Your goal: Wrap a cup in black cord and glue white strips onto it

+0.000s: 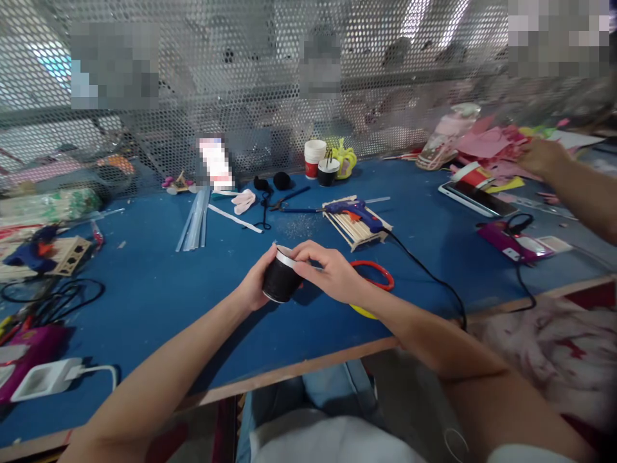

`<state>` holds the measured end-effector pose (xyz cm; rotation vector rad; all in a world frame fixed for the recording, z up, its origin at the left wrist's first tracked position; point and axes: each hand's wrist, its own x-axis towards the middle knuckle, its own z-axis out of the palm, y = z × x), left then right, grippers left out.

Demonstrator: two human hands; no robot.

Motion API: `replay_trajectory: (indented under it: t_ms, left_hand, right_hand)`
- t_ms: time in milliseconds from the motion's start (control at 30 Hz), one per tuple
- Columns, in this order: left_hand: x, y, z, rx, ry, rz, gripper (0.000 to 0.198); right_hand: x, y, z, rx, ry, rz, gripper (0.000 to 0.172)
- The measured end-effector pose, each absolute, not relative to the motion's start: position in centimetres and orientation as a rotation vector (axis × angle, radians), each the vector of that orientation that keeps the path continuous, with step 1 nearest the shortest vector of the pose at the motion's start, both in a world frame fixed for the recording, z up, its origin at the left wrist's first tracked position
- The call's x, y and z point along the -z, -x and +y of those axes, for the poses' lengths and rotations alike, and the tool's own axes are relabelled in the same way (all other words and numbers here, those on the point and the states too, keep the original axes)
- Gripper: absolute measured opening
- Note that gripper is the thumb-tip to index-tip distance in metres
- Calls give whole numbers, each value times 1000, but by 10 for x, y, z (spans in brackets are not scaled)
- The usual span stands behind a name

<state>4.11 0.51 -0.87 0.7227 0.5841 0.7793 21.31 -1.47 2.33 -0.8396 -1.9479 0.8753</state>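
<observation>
A black cup [280, 280] with a white band round its rim is held tilted above the blue table. My left hand [255, 280] is wrapped round its left side. My right hand [328, 267] has its fingers pressed together at the white rim on the cup's right side. Beyond the hands, a blue glue gun [354, 212] lies on a small rack of wooden sticks [348, 234]. A red ring [384, 275] and a yellow ring [362, 312] lie partly under my right forearm.
Glue sticks [195, 222], a white strip [235, 218] and scissors [279, 206] lie on the table [144, 289]. Stacked cups [315, 157] stand near the mesh screen [260, 116]. At right, another person's hand [544, 159] reaches over pink scraps [491, 145]; a black cord [429, 273] crosses the table.
</observation>
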Motion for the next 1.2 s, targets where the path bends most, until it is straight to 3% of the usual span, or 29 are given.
replay_trajectory:
  t_ms: [233,367,567,833,900,1067,1200]
  left_hand:
    - [9,-42,5,-744,-679,670,50]
    - [2,-39,4,-868,-764,647,63]
    - [-6,-28,11,-1011,-1118,924,78]
    - [-28,-9,26,-1050,-1539,1091,69]
    - [-31,-8,29,-1003,-1455,1034,68]
    - [-36,-10,35,-909,-1325,956,58]
    - [-42,-10,38,-908,-1379,940,52]
  right_hand:
    - [-21,-213,-10,-828,956,-1913,15]
    - [-21,-216,-6,-725,976,-1902,41]
    - [-42,-240,3,-571,1053,-1694,26]
    - [-59,-312,50,-30,1764,-1797,24]
    - [-53,-322,63,-68,1999,-2060,22]
    - [-37,-326,79,-71,2088,-2131,11]
    - [-30,-327,80,-73,2066,-2067,17]
